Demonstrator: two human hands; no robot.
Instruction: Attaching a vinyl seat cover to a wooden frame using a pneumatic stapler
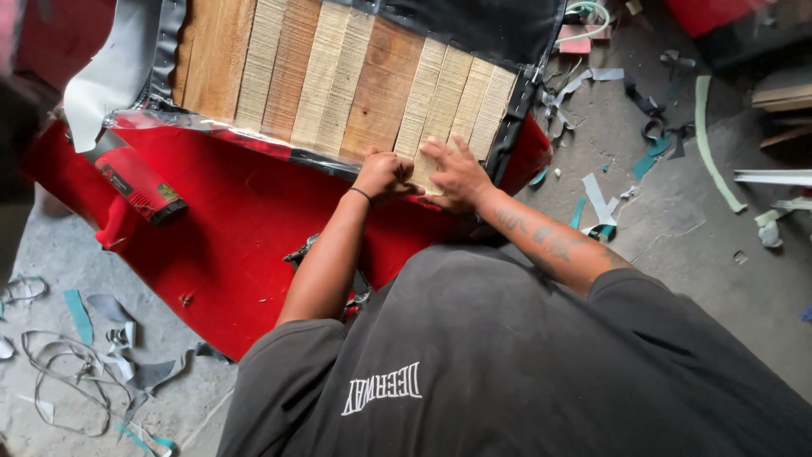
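- Right now both hands meet at the near edge of a wooden panel [338,76], which lies flat on a red fabric sheet [228,228] spread over the floor.
- Left hand [385,175] is curled into a loose fist, knuckles up, pressed at the panel's edge; its fingers are together, but whether they pinch the black edging or simply push on it I cannot tell from this angle.
- Right hand [457,173] lies with fingers spread flat on the last pale slat [495,110], palm down, clamped on nothing.
- From both hands the panel stretches away and to the left; its long axis runs left to right across the view, while the slats run from the near edge to the far one.
- Both hands sit at the panel's right-hand end, just beside each other, so neither is clearly nearer; the right one covers the corner more.
- Boards look rough-sawn, alternating pale straw-coloured strips with warmer brown planks, the grain showing plainly.
- Black covering [474,25], smooth and slightly shiny, wraps the panel's far and right edges, with a clear plastic film [211,127] glinting along the near edge.
- A red hand tool [135,178] with a dark tip rests on the fabric well to the left, apart from both hands.
- Grey concrete floor [702,245] is dusty and strewn with scrap strips [592,195] in white, teal and grey.
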